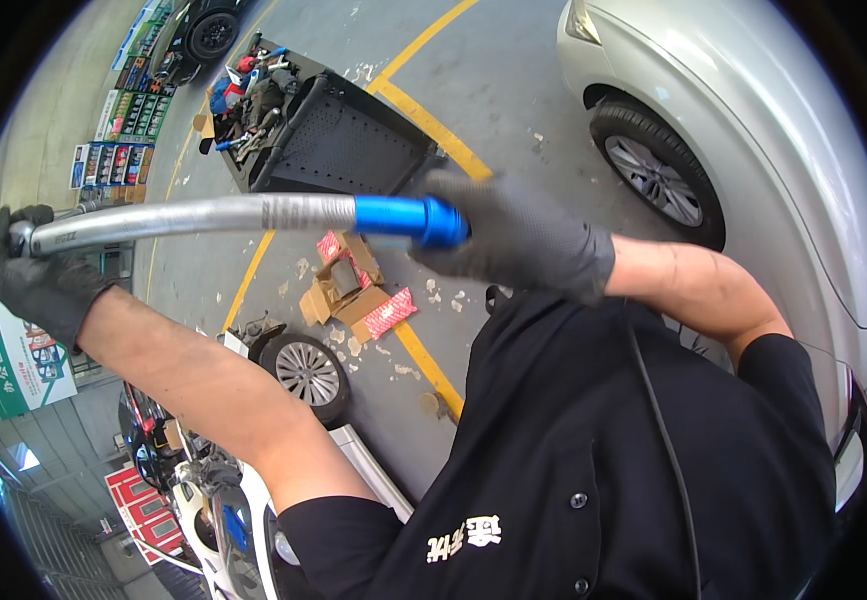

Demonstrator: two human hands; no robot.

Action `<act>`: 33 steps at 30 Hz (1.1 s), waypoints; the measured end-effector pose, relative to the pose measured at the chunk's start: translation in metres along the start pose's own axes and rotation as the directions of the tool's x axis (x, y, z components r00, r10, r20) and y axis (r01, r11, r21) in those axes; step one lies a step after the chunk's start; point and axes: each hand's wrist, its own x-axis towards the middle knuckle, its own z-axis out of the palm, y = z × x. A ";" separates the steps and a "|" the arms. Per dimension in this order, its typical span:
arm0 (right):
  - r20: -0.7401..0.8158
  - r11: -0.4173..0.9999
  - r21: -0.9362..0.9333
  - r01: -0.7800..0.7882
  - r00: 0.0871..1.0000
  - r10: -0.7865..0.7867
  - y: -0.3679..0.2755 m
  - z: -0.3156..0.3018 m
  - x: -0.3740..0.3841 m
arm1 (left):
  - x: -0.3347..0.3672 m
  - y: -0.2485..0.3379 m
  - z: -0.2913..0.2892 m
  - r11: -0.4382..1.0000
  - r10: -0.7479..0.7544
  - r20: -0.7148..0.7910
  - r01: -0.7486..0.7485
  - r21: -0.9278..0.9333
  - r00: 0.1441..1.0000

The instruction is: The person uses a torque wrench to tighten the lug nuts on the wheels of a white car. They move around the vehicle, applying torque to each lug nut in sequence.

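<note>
A long torque wrench [203,217], with a silver tube and a blue handle, is held nearly level across the front of me. My left hand [48,285], in a dark grey glove, is closed round its head end at the far left. At the other end my right hand [523,235], gloved alike, grips the end of the blue handle; that hand is slightly blurred and its palm side is hidden. A printed scale shows on the tube beside the handle.
Beyond the wrench stands a black tool cart [353,135] heaped with tools. Torn cardboard boxes [348,290] and scraps lie on the grey floor near a wheel [308,372]. A silver car [753,130] stands at right, and a white vehicle body [253,510] at lower left.
</note>
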 end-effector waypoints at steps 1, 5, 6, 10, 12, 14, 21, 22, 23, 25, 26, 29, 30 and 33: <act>0.051 0.999 -0.049 -0.007 0.999 0.010 0.003 -0.003 0.009 | -0.009 0.003 0.001 0.998 0.042 -0.025 -0.041 0.039 0.999; 0.391 0.981 0.033 -0.193 0.905 0.165 -0.017 -0.014 0.012 | -0.016 -0.001 -0.009 0.995 -0.079 -0.044 0.076 -0.072 0.996; 0.297 0.988 -0.015 -0.151 0.943 0.148 -0.018 -0.009 0.010 | -0.003 -0.008 -0.018 0.987 -0.134 -0.015 0.132 -0.088 0.991; 0.129 0.996 -0.084 -0.038 0.990 0.049 0.001 0.007 0.006 | -0.015 -0.009 -0.008 0.983 -0.162 -0.082 0.154 -0.097 0.983; 0.243 0.996 0.010 -0.093 0.966 0.087 -0.006 0.001 0.007 | -0.007 -0.018 -0.019 0.968 -0.138 -0.008 0.133 -0.212 0.990; 0.718 0.803 0.209 -0.558 0.645 0.261 -0.017 -0.018 0.012 | -0.013 -0.018 -0.015 0.902 -0.171 -0.002 0.156 -0.403 0.985; 0.143 0.993 0.054 -0.106 0.985 0.097 0.000 0.019 -0.012 | -0.014 -0.001 -0.002 0.995 0.015 0.043 -0.019 0.097 0.999; -0.025 0.994 -0.080 -0.072 0.997 0.070 0.003 0.019 -0.006 | -0.012 0.000 -0.001 0.996 0.022 0.022 -0.024 0.088 1.000; 0.046 0.997 -0.023 -0.068 0.997 0.069 0.007 0.016 -0.003 | -0.011 0.002 -0.001 0.996 0.026 0.001 -0.026 0.084 1.000; 0.371 0.959 0.123 -0.256 0.908 0.195 0.000 0.002 0.003 | -0.026 0.004 0.003 0.998 0.021 -0.069 -0.026 -0.066 0.997; 0.612 0.881 0.160 -0.444 0.745 0.264 -0.009 -0.011 0.005 | -0.016 -0.002 -0.008 0.938 0.027 0.087 0.005 -0.346 0.996; 0.920 0.577 0.352 -0.737 0.385 -0.070 0.007 -0.007 0.003 | -0.006 -0.006 -0.021 0.784 -0.012 0.341 0.220 -0.580 0.940; 0.858 0.722 0.324 -0.611 0.512 0.048 0.001 -0.006 -0.001 | -0.006 -0.007 -0.021 0.916 0.024 0.239 0.074 -0.394 0.971; 0.023 0.992 0.066 -0.106 0.994 0.104 -0.002 0.009 -0.012 | -0.018 0.008 -0.003 0.988 0.115 -0.031 -0.112 0.106 0.993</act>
